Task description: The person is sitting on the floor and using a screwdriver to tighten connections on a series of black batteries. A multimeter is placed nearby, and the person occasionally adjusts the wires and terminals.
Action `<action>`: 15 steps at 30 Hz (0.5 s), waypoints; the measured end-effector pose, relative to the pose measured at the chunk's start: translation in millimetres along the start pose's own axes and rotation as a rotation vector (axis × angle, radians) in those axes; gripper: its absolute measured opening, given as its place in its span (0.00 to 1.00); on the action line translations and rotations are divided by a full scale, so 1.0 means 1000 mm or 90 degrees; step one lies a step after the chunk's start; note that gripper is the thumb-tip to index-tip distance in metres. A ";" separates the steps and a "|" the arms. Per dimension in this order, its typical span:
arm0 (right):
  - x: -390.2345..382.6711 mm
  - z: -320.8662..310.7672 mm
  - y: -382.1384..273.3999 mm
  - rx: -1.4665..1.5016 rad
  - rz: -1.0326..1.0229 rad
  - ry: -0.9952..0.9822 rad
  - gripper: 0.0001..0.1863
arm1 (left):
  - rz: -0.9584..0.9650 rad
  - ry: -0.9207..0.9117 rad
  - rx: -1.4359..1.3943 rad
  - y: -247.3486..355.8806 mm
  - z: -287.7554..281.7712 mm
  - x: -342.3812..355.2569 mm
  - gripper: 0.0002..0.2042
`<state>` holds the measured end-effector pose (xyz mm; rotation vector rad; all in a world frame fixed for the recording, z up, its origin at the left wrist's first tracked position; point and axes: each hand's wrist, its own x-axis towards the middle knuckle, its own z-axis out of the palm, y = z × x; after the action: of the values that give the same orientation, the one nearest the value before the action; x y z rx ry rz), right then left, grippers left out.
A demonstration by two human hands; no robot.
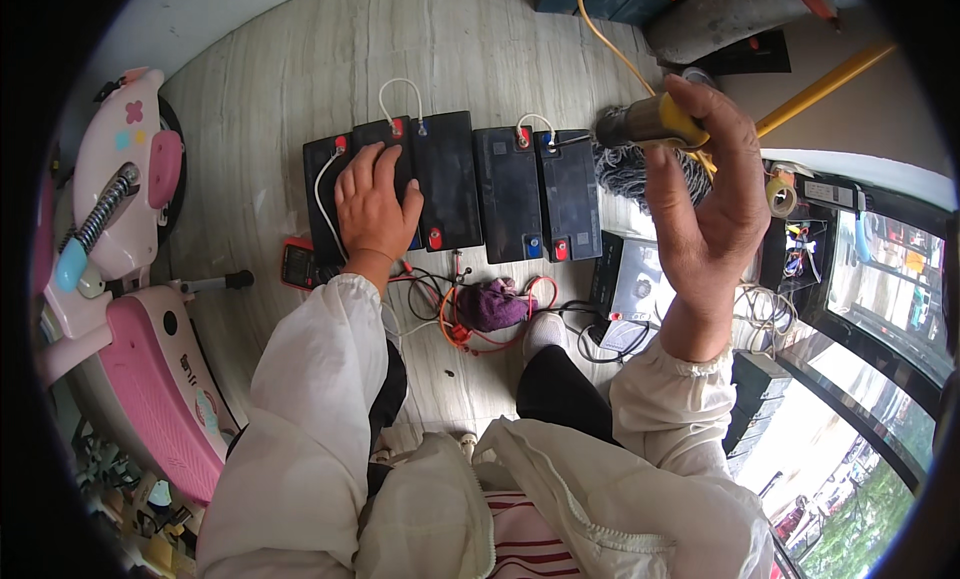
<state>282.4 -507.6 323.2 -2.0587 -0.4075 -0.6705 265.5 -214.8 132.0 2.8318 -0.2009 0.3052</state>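
Observation:
Several black batteries (510, 194) stand side by side on the floor, with red and blue terminals and short white jumper wires (400, 84) on top. My left hand (372, 201) rests on the left batteries, its fingers apart and lying over their tops. My right hand (705, 194) grips a screwdriver (655, 121) with a thick yellow and dark handle, raised at the right of the batteries. Its thin shaft points left toward a terminal of the rightmost battery; whether the tip touches it I cannot tell. A grey mop head (615, 179) lies beside that battery.
A pink children's scooter (160, 389) stands at left. A meter (298, 266), tangled leads, a purple cloth (490, 304) and a silver-topped box (635, 279) lie near my feet. At right are a yellow pole (830, 84), tape roll (782, 194) and glass door (870, 269); a grey cylinder (720, 24) lies behind.

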 end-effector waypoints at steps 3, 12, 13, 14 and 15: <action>0.000 -0.008 0.007 -0.167 -0.065 0.005 0.20 | -0.001 0.000 -0.007 0.001 0.001 0.000 0.25; -0.001 -0.008 0.010 -0.008 -0.018 -0.017 0.24 | -0.006 -0.007 -0.003 0.000 0.000 0.000 0.25; -0.001 -0.007 0.011 -0.007 -0.019 -0.011 0.23 | -0.007 -0.008 -0.002 0.000 0.000 0.000 0.25; 0.000 -0.006 0.013 -0.005 -0.021 -0.004 0.23 | -0.008 -0.009 -0.002 0.000 0.001 0.000 0.25; -0.001 -0.005 0.012 -0.018 -0.021 0.000 0.22 | -0.008 -0.010 -0.001 0.000 0.000 0.000 0.25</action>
<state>286.8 -518.1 316.9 -2.0823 -0.4343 -0.6999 265.4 -215.3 131.7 2.8330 -0.1855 0.2795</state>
